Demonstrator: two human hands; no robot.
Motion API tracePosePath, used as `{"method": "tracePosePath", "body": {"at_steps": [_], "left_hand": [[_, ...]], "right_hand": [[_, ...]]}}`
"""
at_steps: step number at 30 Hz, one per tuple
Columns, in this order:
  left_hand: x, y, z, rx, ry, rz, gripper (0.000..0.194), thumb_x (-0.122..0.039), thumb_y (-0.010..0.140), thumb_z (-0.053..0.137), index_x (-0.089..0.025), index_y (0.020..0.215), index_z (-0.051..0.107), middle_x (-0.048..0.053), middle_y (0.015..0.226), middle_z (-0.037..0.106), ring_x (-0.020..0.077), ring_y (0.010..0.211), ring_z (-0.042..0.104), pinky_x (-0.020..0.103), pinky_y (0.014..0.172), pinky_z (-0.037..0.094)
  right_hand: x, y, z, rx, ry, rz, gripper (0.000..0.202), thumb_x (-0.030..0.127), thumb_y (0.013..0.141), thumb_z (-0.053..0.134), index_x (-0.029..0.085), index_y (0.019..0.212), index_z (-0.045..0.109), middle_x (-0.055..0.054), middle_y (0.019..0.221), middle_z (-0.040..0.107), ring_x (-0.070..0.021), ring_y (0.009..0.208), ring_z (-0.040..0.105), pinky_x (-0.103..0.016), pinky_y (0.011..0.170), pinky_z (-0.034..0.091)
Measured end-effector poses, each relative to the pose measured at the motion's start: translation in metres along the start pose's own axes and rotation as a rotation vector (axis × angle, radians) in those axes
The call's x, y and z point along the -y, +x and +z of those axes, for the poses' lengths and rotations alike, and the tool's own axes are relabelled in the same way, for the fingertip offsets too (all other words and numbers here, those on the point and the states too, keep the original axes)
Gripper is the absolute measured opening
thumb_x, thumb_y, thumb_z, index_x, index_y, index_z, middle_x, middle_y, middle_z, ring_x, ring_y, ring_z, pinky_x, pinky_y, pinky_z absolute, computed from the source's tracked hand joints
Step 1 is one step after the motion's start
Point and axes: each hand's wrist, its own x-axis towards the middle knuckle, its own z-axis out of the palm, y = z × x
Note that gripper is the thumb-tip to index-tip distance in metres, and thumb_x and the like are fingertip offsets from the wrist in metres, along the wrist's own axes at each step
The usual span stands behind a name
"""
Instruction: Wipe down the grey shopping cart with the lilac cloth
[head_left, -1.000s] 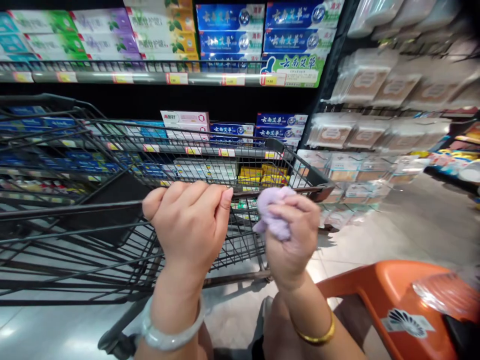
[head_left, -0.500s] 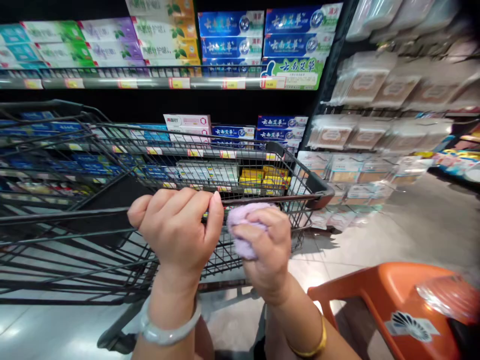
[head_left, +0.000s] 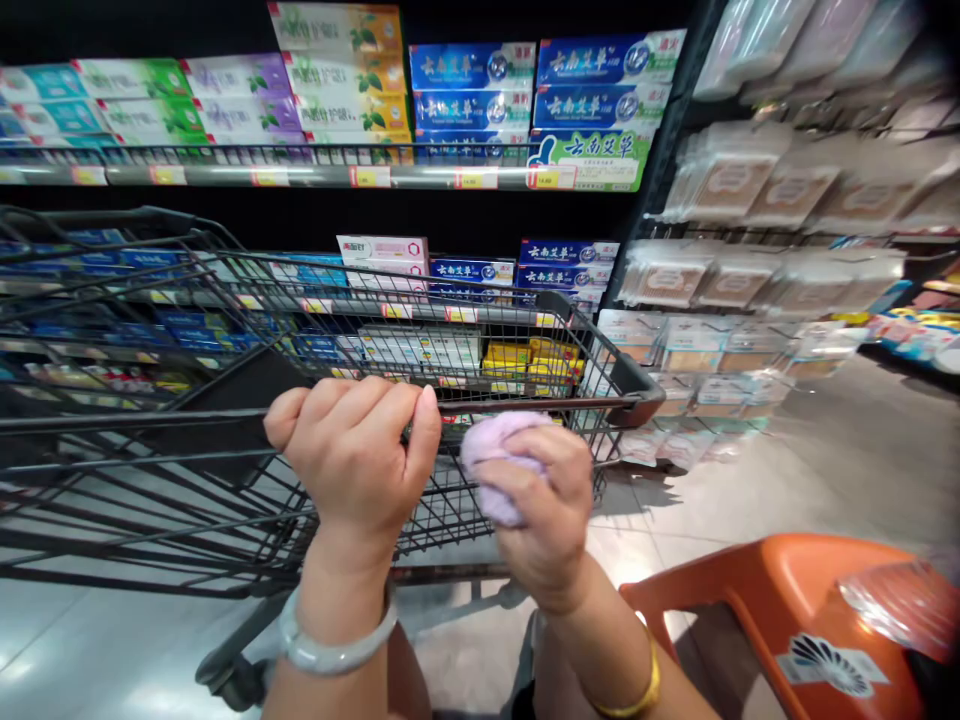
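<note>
A black wire shopping cart [head_left: 247, 540] stands across the view in front of me. My left hand [head_left: 356, 450], with a pale bangle at the wrist, is wrapped over the cart's top rail near the middle. Just to its right, my right hand [head_left: 544, 500] is closed around a bunched lilac cloth [head_left: 491, 450], held close to the near side of the rail. The cloth bulges out on the left of the fingers. A gold bangle circles the right wrist.
Shelves of toothpaste boxes [head_left: 472, 110] rise behind the cart. Hanging packets [head_left: 735, 180] fill a rack at the right. An orange plastic stool [head_left: 787, 580] with a clear plastic item [head_left: 900, 600] on it stands at the lower right, on the tiled floor.
The shelves appear slightly lower in the view. My right hand and the lilac cloth have shifted a little right and down. My left hand keeps its hold on the rail.
</note>
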Motion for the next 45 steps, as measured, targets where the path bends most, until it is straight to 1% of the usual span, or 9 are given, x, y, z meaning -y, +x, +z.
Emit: {"method": "tracePosePath", "body": {"at_steps": [4, 9, 11, 13, 18, 25, 32, 39, 45], "left_hand": [[0.008, -0.002, 0.001, -0.027, -0.018, -0.032, 0.026, -0.032, 0.095, 0.061, -0.026, 0.07, 0.058, 0.0, 0.065, 0.063, 0.0219, 0.074, 0.052, 0.046, 0.084, 0.031], [0.004, -0.004, -0.001, -0.031, -0.082, -0.106, 0.018, -0.03, 0.096, 0.062, -0.026, 0.08, 0.068, 0.002, 0.08, 0.073, 0.0234, 0.087, 0.062, 0.049, 0.101, 0.036], [-0.004, -0.003, 0.0, 0.006, -0.126, -0.129, 0.013, -0.03, 0.097, 0.063, -0.028, 0.092, 0.075, 0.002, 0.093, 0.076, 0.024, 0.096, 0.064, 0.053, 0.113, 0.031], [-0.012, -0.002, 0.002, 0.045, -0.186, -0.1, 0.015, -0.031, 0.098, 0.063, -0.031, 0.105, 0.076, 0.001, 0.101, 0.077, 0.0238, 0.102, 0.064, 0.054, 0.118, 0.025], [-0.02, 0.0, 0.01, 0.077, -0.199, -0.032, 0.011, -0.034, 0.099, 0.063, -0.031, 0.097, 0.074, -0.004, 0.09, 0.077, 0.0214, 0.089, 0.062, 0.047, 0.097, 0.03], [-0.013, 0.0, 0.014, 0.076, -0.15, -0.011, 0.014, -0.036, 0.1, 0.06, -0.029, 0.095, 0.071, -0.002, 0.086, 0.076, 0.0226, 0.085, 0.058, 0.046, 0.092, 0.028], [-0.01, -0.002, 0.016, 0.079, -0.145, -0.011, 0.013, -0.036, 0.1, 0.06, -0.03, 0.096, 0.071, -0.002, 0.088, 0.076, 0.0228, 0.086, 0.058, 0.045, 0.093, 0.028], [-0.008, -0.003, 0.019, 0.061, -0.154, -0.02, 0.014, -0.036, 0.1, 0.059, -0.029, 0.096, 0.07, -0.001, 0.086, 0.076, 0.0229, 0.088, 0.06, 0.045, 0.095, 0.029], [-0.007, -0.003, 0.018, 0.054, -0.171, -0.026, 0.014, -0.036, 0.099, 0.06, -0.029, 0.093, 0.071, -0.002, 0.086, 0.076, 0.0219, 0.087, 0.059, 0.045, 0.094, 0.029]], "right_hand": [[-0.011, 0.014, -0.016, -0.178, -0.093, 0.071, 0.027, 0.005, 0.082, 0.074, 0.027, 0.097, 0.068, -0.002, 0.105, 0.056, -0.0199, 0.1, 0.062, -0.039, 0.086, 0.056], [-0.001, -0.002, 0.002, -0.015, 0.016, 0.033, 0.025, 0.007, 0.084, 0.073, 0.027, 0.099, 0.071, -0.003, 0.106, 0.06, -0.0222, 0.106, 0.059, -0.043, 0.091, 0.054], [0.003, -0.007, 0.009, 0.063, 0.023, -0.021, 0.025, 0.007, 0.087, 0.07, 0.027, 0.101, 0.073, -0.002, 0.107, 0.062, -0.0226, 0.106, 0.059, -0.044, 0.093, 0.054], [0.003, -0.003, 0.006, 0.032, 0.02, -0.008, 0.024, 0.008, 0.088, 0.071, 0.028, 0.1, 0.072, -0.002, 0.107, 0.062, -0.022, 0.107, 0.059, -0.043, 0.093, 0.054], [-0.012, 0.012, -0.01, -0.168, -0.055, 0.112, 0.024, 0.01, 0.083, 0.078, 0.028, 0.097, 0.07, -0.001, 0.107, 0.057, -0.0198, 0.104, 0.062, -0.04, 0.091, 0.056], [-0.008, -0.013, 0.009, 0.162, -0.039, -0.069, 0.017, 0.011, 0.091, 0.066, 0.026, 0.097, 0.073, -0.002, 0.102, 0.066, -0.021, 0.101, 0.061, -0.041, 0.089, 0.051], [-0.022, 0.008, -0.016, -0.121, -0.111, 0.02, 0.024, 0.01, 0.084, 0.075, 0.028, 0.098, 0.071, -0.002, 0.105, 0.059, -0.021, 0.105, 0.058, -0.04, 0.093, 0.052], [-0.006, -0.029, 0.015, 0.266, -0.084, -0.042, 0.017, 0.015, 0.092, 0.064, 0.028, 0.098, 0.074, -0.001, 0.103, 0.069, -0.0192, 0.098, 0.062, -0.039, 0.087, 0.046], [-0.013, -0.013, 0.003, -0.036, -0.116, 0.001, 0.026, 0.009, 0.086, 0.07, 0.031, 0.099, 0.073, -0.003, 0.105, 0.063, -0.0233, 0.109, 0.059, -0.043, 0.096, 0.051]]}}
